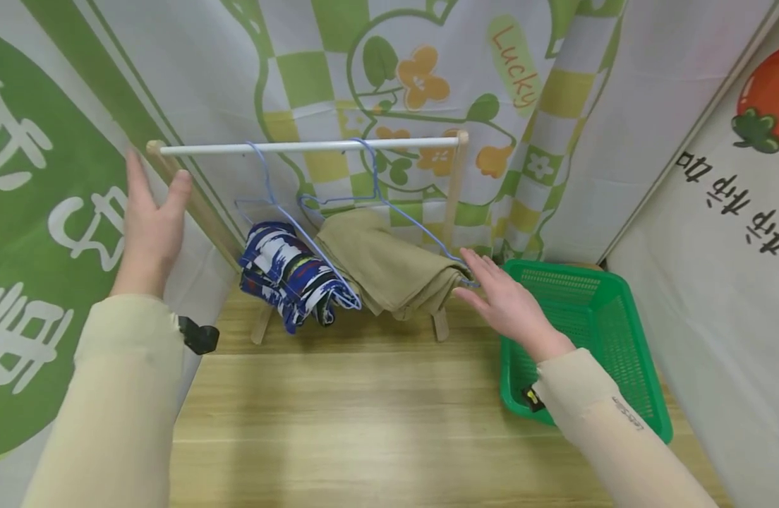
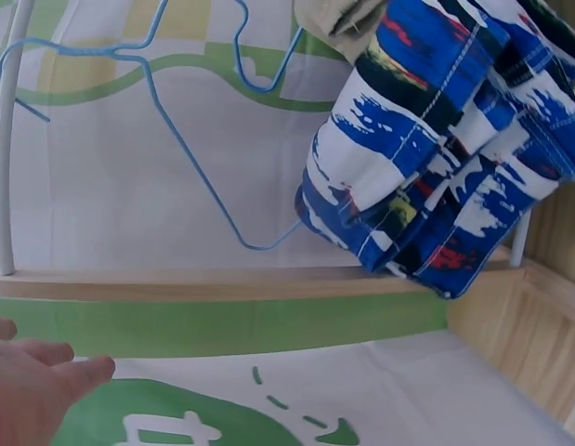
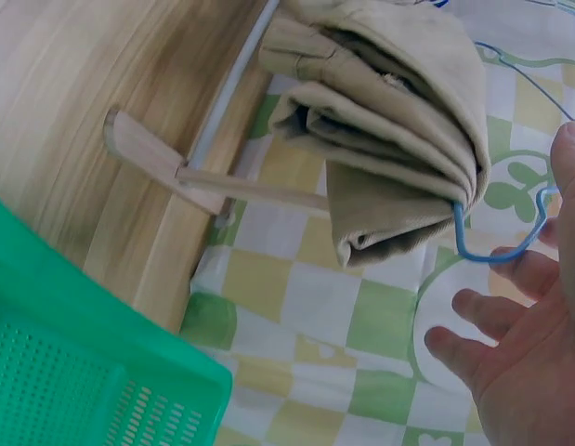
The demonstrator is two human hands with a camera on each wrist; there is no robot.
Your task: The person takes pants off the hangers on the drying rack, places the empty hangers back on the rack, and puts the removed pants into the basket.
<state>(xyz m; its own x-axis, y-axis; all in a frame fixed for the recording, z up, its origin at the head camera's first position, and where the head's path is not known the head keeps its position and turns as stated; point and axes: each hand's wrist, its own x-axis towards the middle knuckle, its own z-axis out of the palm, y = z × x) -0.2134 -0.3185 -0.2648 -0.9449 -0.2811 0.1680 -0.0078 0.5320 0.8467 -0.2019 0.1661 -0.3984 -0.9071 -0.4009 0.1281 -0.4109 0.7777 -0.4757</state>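
we see khaki trousers (image 1: pixel 389 264) on a blue hanger (image 1: pixel 418 227), long axis far-left to near-right, just left of the nearer right hand (image 1: pixel 505 300); left hand (image 1: pixel 153 226) farther; both released, fingers extended.

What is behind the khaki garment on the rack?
Behind the khaki garment hangs a green, yellow and white checked curtain; the rack's right post also passes partly behind it. What the garment covers of both cannot be seen.

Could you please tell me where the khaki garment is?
In the head view, the khaki garment hangs on a blue hanger, right of the patterned garment, near the right hand.
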